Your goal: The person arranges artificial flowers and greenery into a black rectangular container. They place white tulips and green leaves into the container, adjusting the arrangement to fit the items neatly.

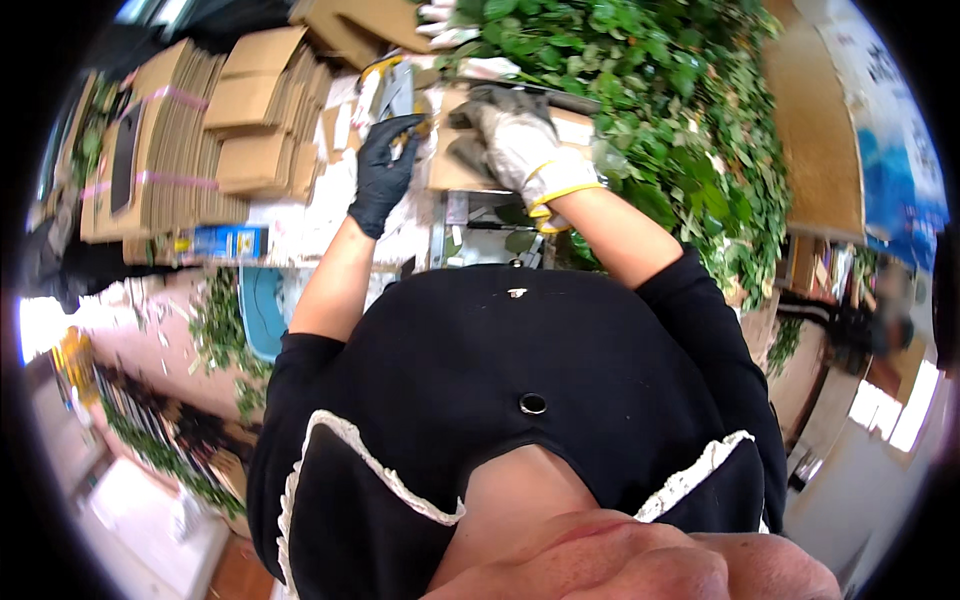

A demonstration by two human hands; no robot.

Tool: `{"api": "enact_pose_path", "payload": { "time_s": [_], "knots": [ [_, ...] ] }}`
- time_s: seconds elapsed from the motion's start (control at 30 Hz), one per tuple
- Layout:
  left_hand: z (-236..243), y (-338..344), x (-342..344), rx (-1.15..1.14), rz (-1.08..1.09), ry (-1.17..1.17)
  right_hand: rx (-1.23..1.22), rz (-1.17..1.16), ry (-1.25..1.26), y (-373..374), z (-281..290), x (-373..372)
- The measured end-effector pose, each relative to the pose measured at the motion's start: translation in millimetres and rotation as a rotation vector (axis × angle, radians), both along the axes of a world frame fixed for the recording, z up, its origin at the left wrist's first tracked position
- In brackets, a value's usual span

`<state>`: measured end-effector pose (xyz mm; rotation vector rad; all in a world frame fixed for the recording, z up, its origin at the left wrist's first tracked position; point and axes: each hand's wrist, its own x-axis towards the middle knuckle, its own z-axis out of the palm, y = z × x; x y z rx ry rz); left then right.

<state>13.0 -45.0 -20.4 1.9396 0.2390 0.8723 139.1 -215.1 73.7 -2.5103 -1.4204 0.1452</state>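
My left hand [383,172], in a black glove, has curled fingers at the left edge of a cardboard piece [445,175], beside a grey-and-yellow tool [385,90]; whatever it grips is too small to make out. My right hand [525,150], in a white, yellow-cuffed glove with dark grey coating, lies over that cardboard, just below a long dark bar [570,100]. Its fingers are blurred and partly hidden, so I cannot tell whether they grip anything.
Tied stacks of flat cardboard [170,140] stand at the left, near a blue box [225,240] and above a blue tub [260,310]. A large pile of green leafy stems [680,120] covers the right side, beside a brown board [815,140].
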Motion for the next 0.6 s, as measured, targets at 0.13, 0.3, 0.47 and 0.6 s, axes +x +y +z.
{"api": "enact_pose_path", "payload": {
  "time_s": [0.13, 0.3, 0.47, 0.6],
  "knots": [
    [-45, 22, -101, 0.347, 0.333, 0.454, 0.134, 0.024, -0.137, 10, -19, 6],
    [-83, -37, -90, 0.393, 0.162, 0.744, 0.153, 0.018, -0.247, 16, -28, 10],
    [-101, -24, -120, 0.409, 0.304, 1.072, 0.207, 0.105, -0.165, 15, -32, 17],
    [-93, 14, -239, 0.506, 0.510, 1.130, 0.213, 0.113, -0.233, 15, -32, 17]
  ]
}}
